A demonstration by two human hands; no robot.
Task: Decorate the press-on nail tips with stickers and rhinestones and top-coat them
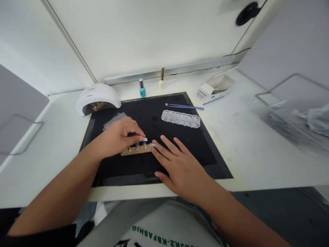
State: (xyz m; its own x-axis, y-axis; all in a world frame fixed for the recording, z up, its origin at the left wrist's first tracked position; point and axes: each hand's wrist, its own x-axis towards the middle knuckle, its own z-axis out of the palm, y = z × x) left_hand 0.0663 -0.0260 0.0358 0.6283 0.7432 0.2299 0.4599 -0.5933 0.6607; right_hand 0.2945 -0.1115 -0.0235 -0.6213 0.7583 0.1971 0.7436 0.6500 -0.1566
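Observation:
My left hand (120,135) pinches a small white nail tip (145,139) between thumb and forefinger, just above a wooden strip (140,151). Several clear nail tips (137,146) stand in a row along that strip, partly hidden by my left hand. My right hand (177,164) lies with fingers spread on the black mat (123,171). Its fingertips reach the strip's right end, beside a nail tip (153,145) there. Behind my left hand are some clear plastic sheets (114,119).
On the mat lie a clear compartment case (181,119) and a purple-handled tool (185,106). A white nail lamp (99,94), a blue polish bottle (142,88), a pale gold-capped bottle (161,79) and an open box (214,89) line the back. Plastic bags (305,123) are at right.

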